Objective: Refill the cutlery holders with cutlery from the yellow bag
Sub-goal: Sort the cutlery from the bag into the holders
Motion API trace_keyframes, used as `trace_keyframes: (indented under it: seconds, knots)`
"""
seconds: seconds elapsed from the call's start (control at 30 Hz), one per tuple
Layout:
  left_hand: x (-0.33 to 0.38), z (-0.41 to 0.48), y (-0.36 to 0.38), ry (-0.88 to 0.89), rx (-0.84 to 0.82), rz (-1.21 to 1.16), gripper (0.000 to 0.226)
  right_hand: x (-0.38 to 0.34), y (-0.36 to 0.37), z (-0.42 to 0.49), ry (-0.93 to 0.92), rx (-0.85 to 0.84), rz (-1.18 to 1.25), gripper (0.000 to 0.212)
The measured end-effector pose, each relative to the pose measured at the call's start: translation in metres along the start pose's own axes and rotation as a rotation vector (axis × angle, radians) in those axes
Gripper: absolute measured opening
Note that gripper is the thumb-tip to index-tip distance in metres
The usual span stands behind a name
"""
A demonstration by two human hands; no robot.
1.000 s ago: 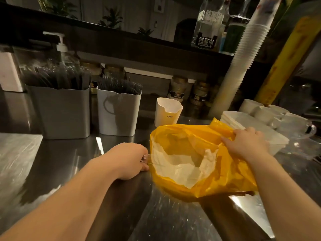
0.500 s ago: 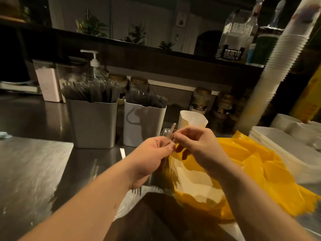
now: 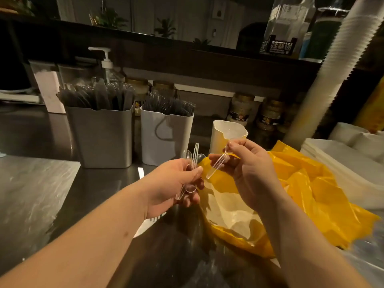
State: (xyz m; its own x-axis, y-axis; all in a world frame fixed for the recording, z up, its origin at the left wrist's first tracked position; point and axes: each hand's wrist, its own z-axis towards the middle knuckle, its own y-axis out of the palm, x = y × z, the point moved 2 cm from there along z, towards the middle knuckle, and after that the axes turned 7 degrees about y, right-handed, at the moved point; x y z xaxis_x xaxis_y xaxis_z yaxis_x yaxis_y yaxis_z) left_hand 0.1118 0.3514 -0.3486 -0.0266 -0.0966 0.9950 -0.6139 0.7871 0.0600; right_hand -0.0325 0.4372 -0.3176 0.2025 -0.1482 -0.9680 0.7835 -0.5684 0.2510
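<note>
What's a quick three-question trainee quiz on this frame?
1. True or false: the yellow plastic bag lies open on the steel counter, right of the tall grey plastic holder.
2. The right hand pinches: A) one clear plastic cutlery piece; B) a black fork; C) a paper cup.
3. Fill in: the left hand holds several clear plastic ___.
Key: 1 true; 2 A; 3 clear plastic spoons.

Dim room: steel counter (image 3: 37,183), dark shelf (image 3: 187,48) above, pale wall (image 3: 135,13) behind.
</note>
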Motion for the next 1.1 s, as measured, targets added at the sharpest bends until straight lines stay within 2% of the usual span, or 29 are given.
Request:
trace_keyframes:
  seconds: [0.2, 0.27, 0.33, 0.4, 0.5, 0.63, 0.7, 0.83, 0.9, 1.1]
  knots:
    - [-0.003, 0.002, -0.003, 0.048, 0.067, 0.101, 0.025, 0.005, -0.008, -0.001, -0.084, 0.001, -0.309, 0.008]
    - [-0.004, 0.004, -0.003, 0.049, 0.118, 0.135, 0.028, 0.004, -0.012, -0.001, -0.219, 0.016, -0.489, 0.005]
    - [-0.007, 0.006, -0.005, 0.042, 0.175, 0.156, 0.029, 0.000, -0.015, 0.001, -0.400, 0.019, -0.692, 0.013]
    - [-0.008, 0.007, -0.008, 0.043, 0.212, 0.176, 0.027, 0.001, -0.014, -0.001, -0.461, -0.057, -0.865, 0.021]
    - [-0.008, 0.008, -0.008, 0.074, 0.227, 0.183, 0.020, 0.011, -0.008, -0.003, -0.340, -0.158, -1.006, 0.018]
    - [-0.006, 0.006, -0.007, 0.125, 0.219, 0.151, 0.019, 0.017, 0.000, -0.006, -0.192, -0.207, -0.772, 0.009]
    - [-0.005, 0.005, -0.004, 0.105, 0.177, 0.142, 0.030, 0.017, 0.001, -0.008, -0.116, -0.231, -0.735, 0.014]
    - [-0.006, 0.004, 0.005, -0.027, 0.128, 0.125, 0.061, 0.018, -0.001, -0.006, -0.090, -0.205, -0.920, 0.018]
    - [-0.010, 0.007, 0.006, -0.067, 0.109, 0.065, 0.070, 0.019, -0.001, -0.005, -0.076, -0.198, -0.969, 0.024]
    - [-0.009, 0.007, 0.009, -0.007, 0.138, -0.041, 0.053, 0.023, 0.002, -0.007, -0.020, -0.234, -0.986, 0.041]
